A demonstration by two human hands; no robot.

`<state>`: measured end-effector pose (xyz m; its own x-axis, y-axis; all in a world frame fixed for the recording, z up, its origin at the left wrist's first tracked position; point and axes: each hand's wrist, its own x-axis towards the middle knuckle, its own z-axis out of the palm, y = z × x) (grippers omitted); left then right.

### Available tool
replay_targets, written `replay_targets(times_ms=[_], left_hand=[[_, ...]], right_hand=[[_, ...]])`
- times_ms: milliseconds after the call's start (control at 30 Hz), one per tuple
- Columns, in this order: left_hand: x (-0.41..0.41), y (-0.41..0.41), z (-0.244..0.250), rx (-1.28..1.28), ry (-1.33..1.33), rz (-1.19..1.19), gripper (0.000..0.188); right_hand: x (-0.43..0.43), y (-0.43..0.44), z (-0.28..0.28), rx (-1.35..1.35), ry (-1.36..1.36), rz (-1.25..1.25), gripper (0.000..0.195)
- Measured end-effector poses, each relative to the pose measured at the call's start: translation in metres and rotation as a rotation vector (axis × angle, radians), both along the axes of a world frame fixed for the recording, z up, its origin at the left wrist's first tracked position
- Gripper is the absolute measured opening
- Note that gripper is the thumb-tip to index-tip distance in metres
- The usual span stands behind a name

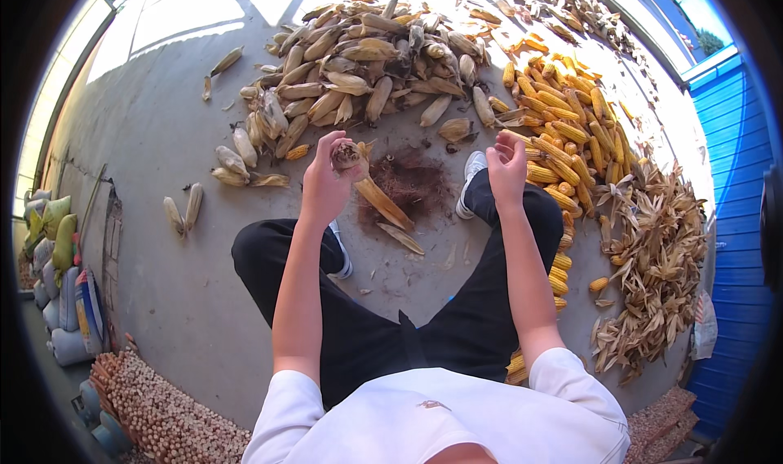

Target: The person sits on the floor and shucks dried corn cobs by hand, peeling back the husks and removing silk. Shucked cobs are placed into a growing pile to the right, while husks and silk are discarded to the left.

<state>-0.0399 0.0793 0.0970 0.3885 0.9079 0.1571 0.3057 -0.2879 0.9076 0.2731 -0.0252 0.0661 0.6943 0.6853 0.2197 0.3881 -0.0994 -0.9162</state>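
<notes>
My left hand [330, 175] is closed around an ear of corn in its husk [347, 156], its stalk end towards me. A long strip of dry husk [385, 204] hangs down from it towards the floor. Off to the right, my right hand [508, 158] is raised beside the husked yellow cobs, fingers bent; whether it holds anything cannot be told. In front lies a heap of unhusked corn ears [361, 54]. A pile of bare yellow corn cobs [569, 121] spreads at the right. A loose husk piece [400, 238] lies between my feet.
Dry stripped husks [654, 262] are heaped at the right, near a blue metal wall [734, 219]. Single ears [183, 210] lie on the concrete floor [183, 305] at the left. Filled sacks [67, 299] and stacked cobs [165, 409] stand at the lower left.
</notes>
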Motion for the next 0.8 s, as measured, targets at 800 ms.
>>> replay_targets(times_ms=[800], left_hand=[[0.033,-0.01,-0.049,-0.781,-0.658,-0.06,0.047]], right_hand=[[-0.067,0.01,-0.006,-0.247,0.1,0.358,0.021]])
